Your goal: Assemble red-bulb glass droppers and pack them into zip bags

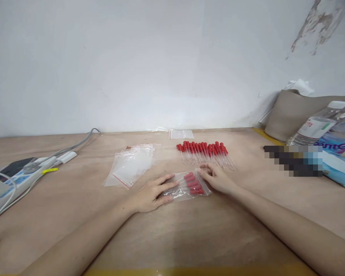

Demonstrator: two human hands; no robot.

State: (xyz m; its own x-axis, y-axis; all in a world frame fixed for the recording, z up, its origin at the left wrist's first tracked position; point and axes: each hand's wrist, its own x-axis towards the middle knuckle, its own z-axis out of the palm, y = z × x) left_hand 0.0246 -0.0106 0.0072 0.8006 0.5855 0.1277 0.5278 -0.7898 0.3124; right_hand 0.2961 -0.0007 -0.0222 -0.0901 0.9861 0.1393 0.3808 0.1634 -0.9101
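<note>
Both hands are down on the small clear bag (176, 191), lying at centre frame on the desk (189, 234), with a handful of red-capped droppers (194, 184) inside it. The left hand (151, 196) lies flat, its fingers (168, 180) slightly spread and pressing the bag's left end onto the wood. The right hand (216, 179) is at the bag's right end, fingers curled in close together; whether they pinch the film or only rest on it, I cannot tell. It reads as the bagging step, with this bag filled and being flattened or closed. Slippery film like this calls for a firm hold at one end and an even press along the mouth. Just above the hands sits a row of loose droppers (204, 151), red caps pointing away. Left of them is a stack of empty bags (132, 165), and one more little bag (181, 134) lies by the wall. The desk is pale plywood. A power strip (20, 176) and grey cable (80, 143) sit at the left edge. At the right are water bottles (316, 128) and a beige pouch (290, 111). Behind is a white wall (132, 57), its paint peeling (319, 23) at upper right.
</note>
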